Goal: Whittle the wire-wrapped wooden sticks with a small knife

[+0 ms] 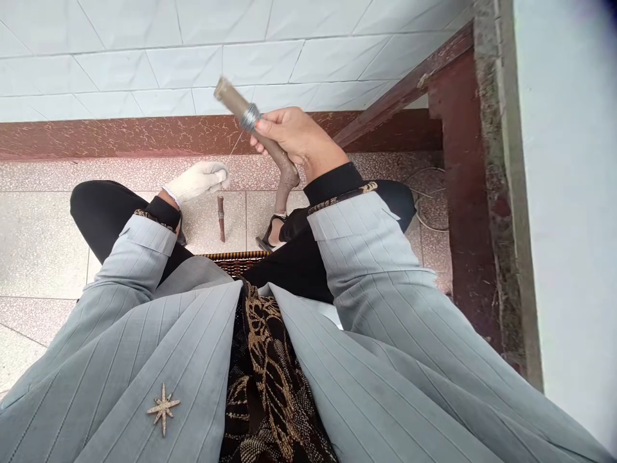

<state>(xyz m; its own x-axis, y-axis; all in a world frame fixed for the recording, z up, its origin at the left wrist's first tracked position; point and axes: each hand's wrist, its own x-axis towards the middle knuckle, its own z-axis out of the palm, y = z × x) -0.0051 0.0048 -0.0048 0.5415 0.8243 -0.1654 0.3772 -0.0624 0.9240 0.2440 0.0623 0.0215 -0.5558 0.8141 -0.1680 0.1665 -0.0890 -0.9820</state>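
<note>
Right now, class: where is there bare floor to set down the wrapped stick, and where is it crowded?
The widest patch is pale floor tile left of the left knee. A narrow patch lies below the gloved left hand, beside the short stick. It is crowded around the sandal and woven mat.

right hand [296, 136] grips a wire-banded wooden stick [233, 101], left hand [196, 181] gloved.

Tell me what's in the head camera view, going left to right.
Left hand in a white knit glove, short brown stick, bare right hand gripping a wire-bound wooden stick, dark red wooden door frame, white wall.
</note>
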